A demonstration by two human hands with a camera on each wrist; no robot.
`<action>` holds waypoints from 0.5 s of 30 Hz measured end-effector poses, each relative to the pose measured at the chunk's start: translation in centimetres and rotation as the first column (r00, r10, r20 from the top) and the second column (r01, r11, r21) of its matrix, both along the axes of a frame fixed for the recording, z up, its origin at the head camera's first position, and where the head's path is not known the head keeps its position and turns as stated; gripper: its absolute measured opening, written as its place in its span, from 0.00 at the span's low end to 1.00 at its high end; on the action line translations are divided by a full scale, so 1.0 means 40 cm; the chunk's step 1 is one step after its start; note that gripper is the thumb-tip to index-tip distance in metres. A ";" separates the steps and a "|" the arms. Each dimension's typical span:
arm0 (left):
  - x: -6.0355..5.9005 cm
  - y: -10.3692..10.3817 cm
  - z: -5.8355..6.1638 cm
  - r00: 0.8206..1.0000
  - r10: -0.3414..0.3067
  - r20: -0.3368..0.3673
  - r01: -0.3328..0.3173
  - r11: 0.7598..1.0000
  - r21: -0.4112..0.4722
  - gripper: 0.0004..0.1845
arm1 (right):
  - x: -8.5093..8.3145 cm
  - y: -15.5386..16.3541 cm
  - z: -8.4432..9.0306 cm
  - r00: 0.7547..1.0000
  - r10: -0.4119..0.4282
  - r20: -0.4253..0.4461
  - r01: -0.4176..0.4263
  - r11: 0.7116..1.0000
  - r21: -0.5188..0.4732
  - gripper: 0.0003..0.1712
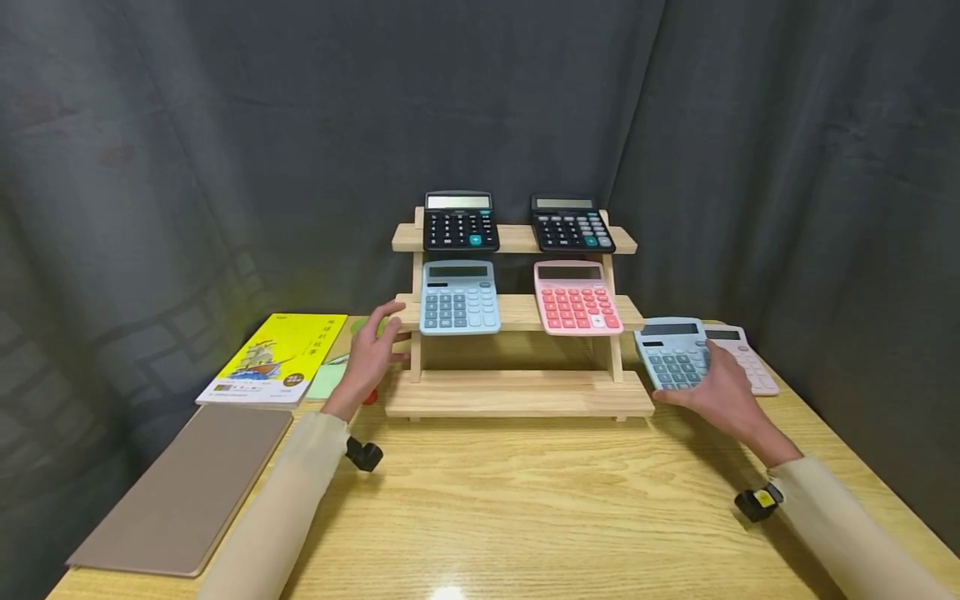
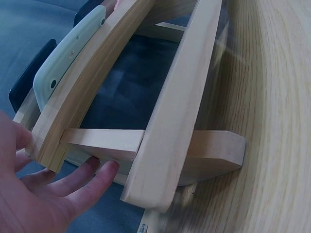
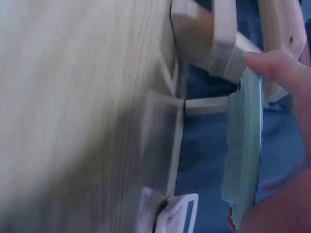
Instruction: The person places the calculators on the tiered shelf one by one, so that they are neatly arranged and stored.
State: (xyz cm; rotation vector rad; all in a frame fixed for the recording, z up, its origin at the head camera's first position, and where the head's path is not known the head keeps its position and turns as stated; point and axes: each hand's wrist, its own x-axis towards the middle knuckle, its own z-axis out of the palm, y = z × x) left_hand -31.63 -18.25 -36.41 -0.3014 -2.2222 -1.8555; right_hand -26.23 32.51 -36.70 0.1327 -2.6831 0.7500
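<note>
My right hand (image 1: 729, 398) grips a light blue calculator (image 1: 673, 357) between thumb and fingers, just right of the wooden display stand (image 1: 517, 393). In the right wrist view this calculator (image 3: 243, 145) appears edge-on, off the table. At the stand's left side, my left hand (image 1: 367, 357) holds the end of the middle shelf; in the left wrist view its fingers (image 2: 99, 182) reach beneath that shelf end. Another light blue calculator (image 1: 460, 298) and a pink one (image 1: 576, 298) lean on the middle shelf. Black calculators (image 1: 461, 222) (image 1: 572, 225) occupy the top shelf.
A white calculator (image 1: 753, 367) lies behind my right hand, partly covered. To the left are a yellow book (image 1: 281, 354), a brown notebook (image 1: 183, 487) and a green notepad (image 1: 327, 381). Dark curtains (image 1: 360, 125) hang behind the table (image 1: 540, 508).
</note>
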 end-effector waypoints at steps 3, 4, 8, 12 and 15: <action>-0.001 -0.001 -0.001 1.000 -0.003 0.001 0.003 1.000 -0.003 0.22 | 0.032 -0.008 0.008 1.000 0.018 -0.017 -0.018 1.000 -0.020 0.67; -0.001 -0.001 -0.002 1.000 -0.001 -0.001 0.001 1.000 -0.006 0.22 | 0.042 -0.010 0.011 1.000 0.020 -0.021 -0.020 1.000 -0.019 0.68; -0.001 -0.006 -0.003 1.000 0.007 -0.011 -0.007 1.000 -0.019 0.22 | 0.079 -0.022 0.019 0.999 0.028 -0.035 -0.029 0.999 -0.024 0.70; -0.002 -0.006 -0.003 1.000 0.006 -0.007 -0.007 1.000 -0.017 0.22 | 0.118 -0.036 0.021 1.000 0.002 -0.003 -0.002 1.000 -0.013 0.73; -0.003 -0.004 -0.002 1.000 0.006 -0.002 -0.006 1.000 -0.021 0.22 | 0.145 -0.050 0.021 1.000 -0.014 0.024 0.014 1.000 -0.012 0.75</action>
